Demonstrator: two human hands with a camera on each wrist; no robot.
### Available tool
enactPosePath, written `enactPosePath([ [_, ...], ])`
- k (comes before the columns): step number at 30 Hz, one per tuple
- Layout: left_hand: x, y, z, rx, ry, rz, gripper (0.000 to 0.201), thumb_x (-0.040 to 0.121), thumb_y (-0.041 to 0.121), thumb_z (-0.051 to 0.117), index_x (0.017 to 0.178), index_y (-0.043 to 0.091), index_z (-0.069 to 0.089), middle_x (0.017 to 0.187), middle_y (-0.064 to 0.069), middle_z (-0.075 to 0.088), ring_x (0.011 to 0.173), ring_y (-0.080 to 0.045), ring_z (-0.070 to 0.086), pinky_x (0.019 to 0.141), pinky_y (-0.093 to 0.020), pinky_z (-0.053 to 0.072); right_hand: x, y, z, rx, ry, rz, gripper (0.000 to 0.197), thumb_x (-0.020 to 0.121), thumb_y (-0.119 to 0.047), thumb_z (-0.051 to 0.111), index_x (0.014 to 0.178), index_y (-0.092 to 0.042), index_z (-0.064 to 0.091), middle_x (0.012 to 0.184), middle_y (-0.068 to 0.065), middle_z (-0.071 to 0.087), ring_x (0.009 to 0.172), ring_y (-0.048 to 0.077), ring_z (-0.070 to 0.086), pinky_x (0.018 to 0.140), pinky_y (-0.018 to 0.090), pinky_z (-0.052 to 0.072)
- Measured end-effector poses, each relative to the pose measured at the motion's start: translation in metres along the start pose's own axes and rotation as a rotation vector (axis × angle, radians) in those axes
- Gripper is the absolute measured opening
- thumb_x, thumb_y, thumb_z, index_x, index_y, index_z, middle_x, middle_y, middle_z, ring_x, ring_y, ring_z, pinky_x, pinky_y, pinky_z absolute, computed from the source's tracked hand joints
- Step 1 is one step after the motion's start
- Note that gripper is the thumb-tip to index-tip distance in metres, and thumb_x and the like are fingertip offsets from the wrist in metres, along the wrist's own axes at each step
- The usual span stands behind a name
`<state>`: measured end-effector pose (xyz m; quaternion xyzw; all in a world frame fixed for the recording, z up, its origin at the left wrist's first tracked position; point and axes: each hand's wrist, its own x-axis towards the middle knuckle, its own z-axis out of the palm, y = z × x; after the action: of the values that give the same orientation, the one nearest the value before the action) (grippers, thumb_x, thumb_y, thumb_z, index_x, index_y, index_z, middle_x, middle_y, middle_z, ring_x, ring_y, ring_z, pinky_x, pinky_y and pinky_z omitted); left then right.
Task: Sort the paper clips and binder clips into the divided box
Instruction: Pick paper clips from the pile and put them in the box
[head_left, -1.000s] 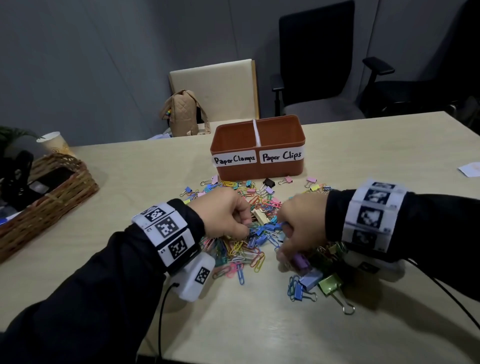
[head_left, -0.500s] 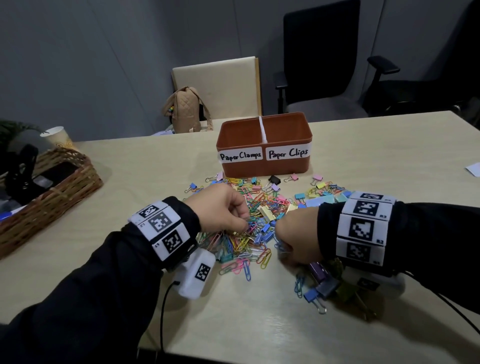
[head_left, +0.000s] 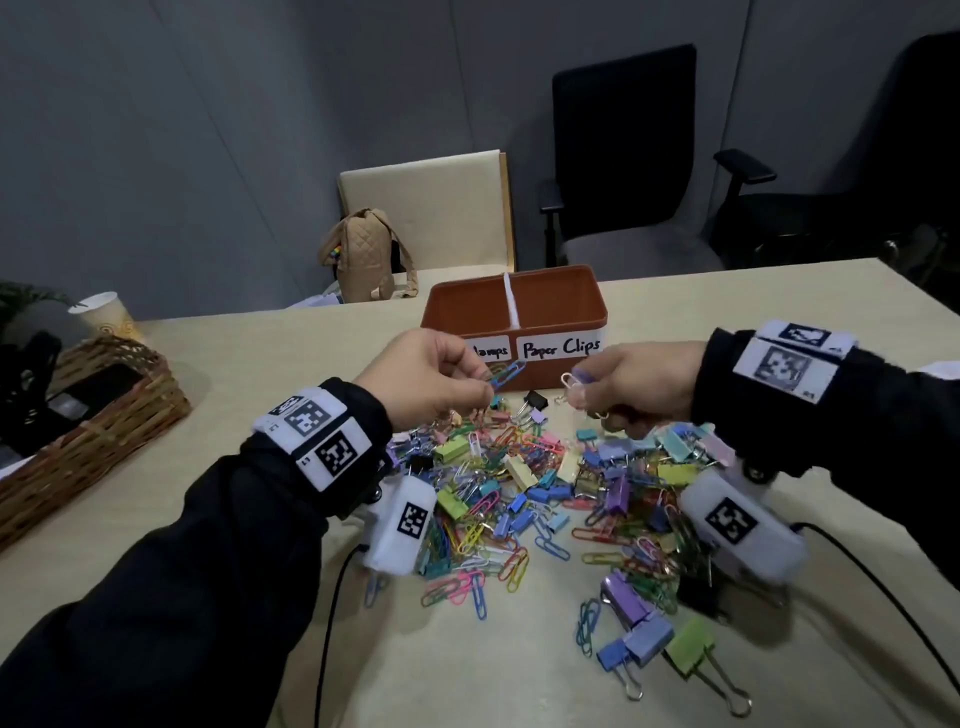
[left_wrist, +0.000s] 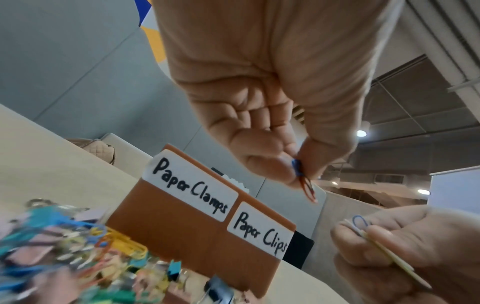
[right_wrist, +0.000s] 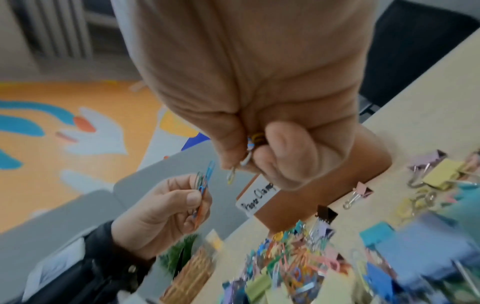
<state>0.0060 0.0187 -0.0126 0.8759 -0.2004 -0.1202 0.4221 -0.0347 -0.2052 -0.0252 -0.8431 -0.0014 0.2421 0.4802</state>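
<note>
The brown divided box (head_left: 550, 296) stands at the table's middle, labelled "Paper Clamps" on the left and "Paper Clips" on the right. A mixed pile of coloured paper clips and binder clips (head_left: 545, 483) lies in front of it. My left hand (head_left: 485, 384) is raised just before the box front and pinches a few paper clips (head_left: 506, 375), blue and red in the left wrist view (left_wrist: 301, 172). My right hand (head_left: 576, 387) hovers beside it, fingers curled round several paper clips (right_wrist: 250, 150). The box (left_wrist: 182, 236) interior is hidden from both wrist views.
A wicker basket (head_left: 93, 415) and a paper cup (head_left: 106, 317) sit at the table's left. A tan backpack (head_left: 363, 254) rests on a beige chair behind the box. A black office chair (head_left: 623, 156) stands at the back right. Large binder clips (head_left: 649, 639) lie near the front edge.
Both hands have lifted off the pile and moved up toward the box front, each carrying paper clips picked from the pile.
</note>
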Motion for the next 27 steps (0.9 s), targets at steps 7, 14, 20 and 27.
enactPosePath([
  [7, 0.058, 0.033, 0.0, -0.13, 0.216, 0.005, 0.017, 0.082, 0.001, 0.07, 0.07, 0.009, 0.061, 0.049, 0.002, 0.062, 0.041, -0.003, 0.055, 0.042, -0.016, 0.044, 0.019, -0.014, -0.04, 0.422, 0.107, 0.005, 0.014, 0.103, -0.013, 0.036, 0.103, -0.007, 0.049, 0.065, 0.009, 0.053, 0.042, 0.01, 0.041, 0.034, 0.016, 0.03],
  [14, 0.113, 0.041, 0.015, -0.083, 0.239, -0.082, 0.019, 0.077, 0.004, 0.071, 0.059, 0.01, 0.067, 0.048, -0.005, 0.06, 0.053, -0.02, 0.057, 0.06, -0.031, 0.052, 0.055, -0.043, -0.053, 0.204, 0.357, -0.016, 0.029, 0.099, -0.005, 0.044, 0.07, -0.008, 0.047, 0.06, 0.008, 0.048, 0.035, 0.009, 0.041, 0.034, 0.015, 0.034],
  [20, 0.115, 0.03, 0.022, -0.037, 0.292, -0.096, 0.009, 0.078, 0.001, 0.071, 0.079, 0.011, 0.072, 0.073, -0.016, 0.072, 0.06, -0.023, 0.065, 0.067, -0.032, 0.058, 0.061, -0.046, -0.055, 0.173, 0.448, -0.01, 0.014, 0.096, 0.006, 0.042, 0.101, 0.0, 0.054, 0.071, 0.017, 0.056, 0.053, 0.024, 0.057, 0.064, 0.038, 0.054],
  [27, 0.059, 0.029, 0.023, 0.125, 0.165, 0.0, 0.009, 0.078, 0.011, 0.077, 0.076, 0.016, 0.07, 0.065, -0.003, 0.069, 0.054, -0.011, 0.061, 0.054, -0.024, 0.054, 0.024, -0.027, -0.04, -0.251, 0.483, -0.224, 0.012, 0.083, -0.01, 0.072, 0.078, -0.016, 0.062, 0.075, 0.006, 0.067, 0.057, 0.014, 0.061, 0.048, 0.024, 0.05],
])
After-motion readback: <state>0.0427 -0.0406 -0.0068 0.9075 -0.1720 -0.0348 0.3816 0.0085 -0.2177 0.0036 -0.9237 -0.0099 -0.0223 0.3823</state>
